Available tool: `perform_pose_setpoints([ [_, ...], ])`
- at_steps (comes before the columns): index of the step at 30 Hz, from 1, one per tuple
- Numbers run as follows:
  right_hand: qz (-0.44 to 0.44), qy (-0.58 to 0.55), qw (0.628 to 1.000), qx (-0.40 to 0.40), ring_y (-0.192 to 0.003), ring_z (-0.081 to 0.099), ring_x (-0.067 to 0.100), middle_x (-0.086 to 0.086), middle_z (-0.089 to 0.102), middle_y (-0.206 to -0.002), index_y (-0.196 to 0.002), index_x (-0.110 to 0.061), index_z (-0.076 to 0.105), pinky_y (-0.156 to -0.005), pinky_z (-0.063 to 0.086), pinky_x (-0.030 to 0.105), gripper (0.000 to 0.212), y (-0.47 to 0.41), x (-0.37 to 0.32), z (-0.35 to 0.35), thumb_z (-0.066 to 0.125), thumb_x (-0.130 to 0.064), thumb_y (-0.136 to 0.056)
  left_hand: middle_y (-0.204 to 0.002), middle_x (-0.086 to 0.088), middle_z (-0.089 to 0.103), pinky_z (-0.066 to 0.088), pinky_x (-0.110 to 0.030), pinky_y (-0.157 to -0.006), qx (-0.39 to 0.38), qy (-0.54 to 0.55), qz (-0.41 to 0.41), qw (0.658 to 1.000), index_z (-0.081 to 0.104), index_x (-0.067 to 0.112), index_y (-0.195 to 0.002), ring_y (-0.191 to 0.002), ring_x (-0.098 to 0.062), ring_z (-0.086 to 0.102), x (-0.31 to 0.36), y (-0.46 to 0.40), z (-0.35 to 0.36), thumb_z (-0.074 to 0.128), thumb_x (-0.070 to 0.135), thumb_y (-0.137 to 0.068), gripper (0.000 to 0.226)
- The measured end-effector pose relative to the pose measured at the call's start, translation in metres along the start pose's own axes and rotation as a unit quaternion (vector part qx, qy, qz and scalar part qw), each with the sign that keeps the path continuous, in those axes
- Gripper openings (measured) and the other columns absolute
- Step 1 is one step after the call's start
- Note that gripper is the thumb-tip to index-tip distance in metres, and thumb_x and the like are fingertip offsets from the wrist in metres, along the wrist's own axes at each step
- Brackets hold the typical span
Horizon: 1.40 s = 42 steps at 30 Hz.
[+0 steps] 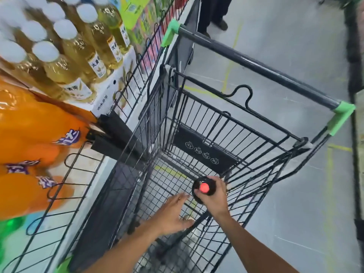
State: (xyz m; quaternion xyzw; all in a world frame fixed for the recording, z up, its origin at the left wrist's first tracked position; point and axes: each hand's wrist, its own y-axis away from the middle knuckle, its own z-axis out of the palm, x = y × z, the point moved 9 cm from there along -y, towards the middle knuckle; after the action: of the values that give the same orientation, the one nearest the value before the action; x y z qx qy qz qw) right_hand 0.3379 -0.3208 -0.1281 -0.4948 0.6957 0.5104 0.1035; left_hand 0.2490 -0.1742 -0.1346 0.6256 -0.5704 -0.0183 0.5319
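A dark bottle with a red cap (204,187) is held upright inside a black wire shopping cart (232,123). My right hand (215,197) grips it around its upper part, low in the basket. Just to its left, my left hand (173,211) is open with fingers spread over the cart's basket, holding nothing and a short gap away from the bottle. The bottle's lower body is hidden by my hand and the viewing angle.
The cart's dark handle with green ends (262,66) lies at the far side. Left of the cart runs a wire-fronted shelf (82,168) with orange drink bottles (29,138) and white-capped yellow tea bottles (78,56). A person's legs (214,14) stand beyond, on grey floor (285,36).
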Motion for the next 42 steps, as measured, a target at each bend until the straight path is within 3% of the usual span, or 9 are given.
perform_pose_setpoints([
  [4, -0.021, 0.07, 0.997, -0.039, -0.129, 0.05, 0.022, -0.005, 0.044, -0.133, -0.131, -0.038, 0.049, -0.112, 0.045, 0.051, 0.08, -0.007, -0.002, 0.027, 0.091, -0.042, -0.064, -0.165, 0.01, 0.009, 0.015, -0.04, -0.124, 0.024, 0.097, -0.017, 0.995, 0.008, 0.032, -0.157, -0.152, -0.015, 0.01, -0.019, -0.014, -0.003, 0.068, 0.059, -0.082, 0.1],
  [8, -0.025, 0.113, 0.992, -0.045, -0.133, 0.04, 0.027, -0.004, 0.037, -0.141, -0.131, -0.046, 0.046, -0.113, 0.042, 0.055, 0.077, -0.019, 0.002, 0.024, 0.081, -0.054, -0.063, -0.165, 0.008, 0.009, 0.019, -0.045, -0.124, 0.034, 0.154, -0.048, 0.986, 0.004, 0.035, -0.157, -0.152, -0.016, 0.014, -0.041, -0.036, 0.002, 0.079, 0.052, -0.076, 0.112],
  [12, -0.039, 0.1, 0.992, -0.06, -0.121, 0.053, 0.018, -0.008, 0.047, -0.131, -0.127, -0.047, 0.045, -0.107, 0.05, 0.049, 0.078, -0.03, 0.003, 0.023, 0.074, -0.057, -0.056, -0.16, 0.006, 0.022, 0.022, -0.041, -0.123, 0.011, 0.192, -0.057, 0.98, 0.012, 0.036, -0.156, -0.148, -0.018, 0.024, -0.043, -0.068, 0.016, 0.088, 0.037, -0.066, 0.117],
  [18, -0.056, 0.122, 0.987, -0.091, -0.113, 0.06, 0.015, -0.011, 0.053, -0.13, -0.12, -0.052, 0.039, -0.099, 0.054, 0.042, 0.072, -0.048, -0.005, 0.032, 0.075, -0.056, -0.057, -0.143, 0.013, 0.05, 0.049, -0.037, -0.105, 0.03, 0.271, -0.086, 0.958, 0.028, 0.041, -0.146, -0.129, -0.009, 0.053, -0.075, -0.125, 0.054, 0.092, 0.065, -0.04, 0.126],
  [22, -0.07, 0.124, 0.987, -0.078, -0.115, 0.059, 0.013, -0.013, 0.055, -0.127, -0.124, -0.049, 0.043, -0.101, 0.052, 0.037, 0.08, -0.056, -0.007, 0.036, 0.079, -0.069, -0.055, -0.133, 0.009, 0.06, 0.053, -0.031, -0.101, 0.04, 0.331, -0.083, 0.939, 0.047, 0.026, -0.139, -0.12, -0.006, 0.06, -0.06, -0.129, 0.044, 0.092, 0.039, -0.049, 0.102],
  [26, -0.092, 0.135, 0.984, -0.063, -0.112, 0.059, 0.009, -0.016, 0.059, -0.124, -0.129, -0.047, 0.05, -0.101, 0.051, 0.031, 0.08, -0.055, -0.014, 0.034, 0.074, -0.075, -0.058, -0.122, 0.011, 0.064, 0.054, -0.02, -0.094, 0.065, 0.364, -0.081, 0.926, 0.054, 0.022, -0.131, -0.114, -0.004, 0.063, -0.054, -0.127, 0.041, 0.093, 0.013, -0.059, 0.082],
  [32, -0.073, 0.027, 0.996, -0.04, -0.106, 0.069, 0.003, -0.017, 0.074, -0.109, -0.117, -0.045, 0.066, -0.101, 0.057, 0.035, 0.053, -0.031, -0.019, -0.003, 0.082, -0.061, -0.069, -0.129, 0.012, 0.062, 0.052, -0.027, -0.101, 0.114, 0.353, -0.03, 0.928, 0.047, 0.034, -0.136, -0.117, -0.003, 0.061, -0.017, -0.093, 0.01, 0.096, 0.026, -0.052, 0.097],
  [37, -0.097, -0.058, 0.993, -0.025, -0.098, 0.068, -0.01, -0.033, 0.072, -0.101, -0.112, -0.051, 0.067, -0.1, 0.056, 0.03, 0.039, 0.024, -0.057, -0.018, 0.082, -0.057, -0.076, -0.116, 0.016, 0.064, 0.044, -0.005, -0.092, 0.131, 0.333, 0.017, 0.934, 0.051, 0.038, -0.12, -0.106, 0.019, 0.056, 0.006, -0.033, -0.038, 0.096, 0.007, -0.055, 0.085],
  [42, -0.147, -0.113, 0.982, -0.019, -0.098, 0.07, -0.006, -0.035, 0.071, -0.101, -0.112, -0.047, 0.069, -0.097, 0.057, 0.03, 0.047, 0.101, -0.125, -0.02, 0.081, -0.059, -0.068, -0.128, 0.029, 0.052, 0.035, -0.025, -0.113, 0.185, 0.313, 0.079, 0.928, 0.034, 0.061, -0.13, -0.122, 0.013, 0.045, 0.016, 0.054, -0.08, 0.096, 0.038, -0.058, 0.097],
])
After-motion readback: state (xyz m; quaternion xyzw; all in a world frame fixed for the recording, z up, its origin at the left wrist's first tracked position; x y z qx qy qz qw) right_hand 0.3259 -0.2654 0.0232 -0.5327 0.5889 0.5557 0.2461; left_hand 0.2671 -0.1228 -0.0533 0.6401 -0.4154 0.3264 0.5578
